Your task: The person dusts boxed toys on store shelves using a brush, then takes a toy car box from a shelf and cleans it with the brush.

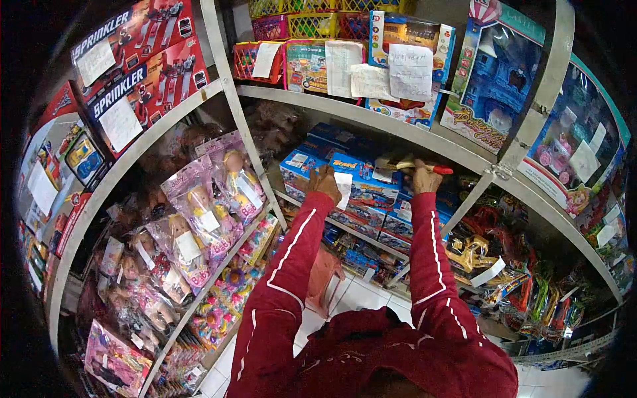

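Note:
Blue toy boxes [361,169] stand side by side on a middle shelf in front of me, some with white paper labels. My left hand [323,184] rests on the top front edge of a box, fingers apart, beside a hanging white label [343,190]. In my right hand [424,178] is a brush with a red-tipped handle [443,170], its fingers wrapped round the handle. The brush's pale end points left over the box tops.
Metal shelf frames [499,174] cross on both sides. Bagged dolls [199,209] hang at the left, and bagged toys [478,252] fill the lower right. Boxed toys [401,53] with paper notes line the upper shelf. A pink bag [325,278] is below.

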Motion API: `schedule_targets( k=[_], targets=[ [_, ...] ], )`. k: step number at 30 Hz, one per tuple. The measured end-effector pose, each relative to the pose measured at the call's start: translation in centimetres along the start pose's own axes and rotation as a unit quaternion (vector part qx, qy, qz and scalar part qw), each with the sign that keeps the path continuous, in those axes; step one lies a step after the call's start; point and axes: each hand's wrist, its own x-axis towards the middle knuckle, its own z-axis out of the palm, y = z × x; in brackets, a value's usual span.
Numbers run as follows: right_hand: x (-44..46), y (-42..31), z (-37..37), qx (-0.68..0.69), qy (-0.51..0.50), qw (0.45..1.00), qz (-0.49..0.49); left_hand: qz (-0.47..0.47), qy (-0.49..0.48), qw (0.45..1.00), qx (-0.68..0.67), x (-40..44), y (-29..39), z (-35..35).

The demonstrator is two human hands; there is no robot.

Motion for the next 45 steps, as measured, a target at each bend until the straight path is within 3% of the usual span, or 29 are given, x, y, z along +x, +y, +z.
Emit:
schedule_targets(
  k=[1, 3, 5, 6, 7, 8, 9, 13, 15, 17, 18, 19, 22, 24, 26, 28, 31, 33, 34, 35, 38, 39, 42, 43, 45],
  targets=[
    [-1.3, -1.2, 0.2, 0.082, -0.017, 0.995, 0.051, 0.028, 0.022, 0.999, -0.003, 1.0, -0.7, 0.9],
    [-0.8, 0.7, 1.6, 0.027, -0.033, 0.999, 0.022, 0.123, 0.102, 0.987, -0.027, 2.7, -1.9, 2.3],
    [-0.9, 1.3, 2.2, -0.032, -0.07, 0.997, -0.026, 0.113, 0.02, 0.993, 0.008, 3.8, -1.6, 2.5],
    [-1.1, 0.4, 2.0, -0.139, -0.068, 0.987, -0.054, 0.108, -0.021, 0.994, 0.025, 3.9, -1.2, 2.2],
    [-1.1, -0.4, 1.9, -0.242, -0.067, 0.965, -0.081, 0.125, 0.029, 0.991, 0.026, 3.6, -1.1, 2.1],
    [-1.0, -0.6, 1.9, -0.341, -0.065, 0.932, -0.108, 0.109, 0.011, 0.994, 0.015, 3.8, -1.0, 1.7],
    [-0.6, -0.2, 1.4, -0.315, -0.033, 0.944, -0.093, 0.092, -0.009, 0.996, 0.004, 3.6, -0.6, 0.5],
    [-0.3, -2.8, 0.1, -0.492, -0.127, 0.832, -0.223, 0.078, -0.003, 0.996, -0.048, 4.9, -1.7, 0.6],
    [-0.1, -2.9, 2.4, -0.442, -0.157, 0.87, -0.153, 0.047, -0.009, 0.997, -0.061, 5.0, -1.3, 0.3],
    [0.2, -2.0, 4.8, -0.444, -0.203, 0.852, -0.19, 0.064, -0.002, 0.997, -0.044, 5.4, -1.6, 0.8],
    [0.2, -1.2, 5.9, -0.47, -0.234, 0.81, -0.261, 0.073, 0.0, 0.997, -0.036, 5.5, -1.6, 1.1],
    [-0.3, -3.0, 6.7, -0.464, -0.317, 0.812, -0.159, 0.073, 0.003, 0.997, -0.031, 5.5, -1.6, 1.3],
    [1.5, 0.2, 8.1, -0.411, -0.38, 0.828, -0.033, 0.067, 0.002, 0.998, -0.02, 5.2, -1.6, 1.3],
    [3.0, 3.9, 7.2, -0.39, -0.313, 0.862, -0.076, 0.065, -0.014, 0.998, -0.014, 4.9, -1.0, 0.4],
    [2.6, 2.5, 4.0, -0.424, -0.217, 0.873, -0.11, 0.05, -0.021, 0.998, -0.017, 5.0, -0.7, 0.3],
    [1.3, -1.4, 1.6, -0.479, -0.203, 0.844, -0.129, 0.07, -0.028, 0.997, 0.003, 4.6, -0.1, -1.2],
    [0.2, -2.7, 0.5, -0.415, -0.164, 0.879, -0.166, 0.085, -0.093, 0.991, 0.047, 4.5, 0.6, -3.3],
    [-0.3, -1.9, 1.3, -0.331, -0.113, 0.932, -0.096, 0.078, -0.119, 0.989, 0.047, 4.5, 0.5, -3.7],
    [-1.9, -3.4, 2.6, -0.29, -0.077, 0.954, -0.016, 0.09, -0.126, 0.987, 0.051, 5.0, 0.2, -3.2],
    [-4.0, -5.0, 2.7, -0.194, -0.098, 0.976, 0.005, 0.102, -0.131, 0.985, 0.056, 5.7, -0.4, -2.5],
    [-1.8, 0.3, 3.1, -0.294, -0.061, 0.947, -0.113, 0.117, -0.149, 0.978, 0.093, 6.0, -0.2, -2.9],
    [-2.2, -0.9, 2.2, -0.323, -0.071, 0.94, -0.085, 0.116, -0.147, 0.979, 0.086, 5.8, -0.2, -3.1],
    [-3.5, -2.2, 0.6, -0.26, 0.042, 0.956, -0.127, 0.137, -0.138, 0.978, 0.073, 6.5, -1.2, -1.9],
    [-4.8, -4.2, 0.0, -0.243, -0.011, 0.965, -0.095, 0.153, -0.142, 0.974, 0.087, 6.8, -1.3, -1.9],
    [-7.3, -4.6, -0.2, -0.163, -0.023, 0.948, -0.273, 0.175, -0.163, 0.965, 0.107, 7.2, -1.3, -2.2]
  ],
)
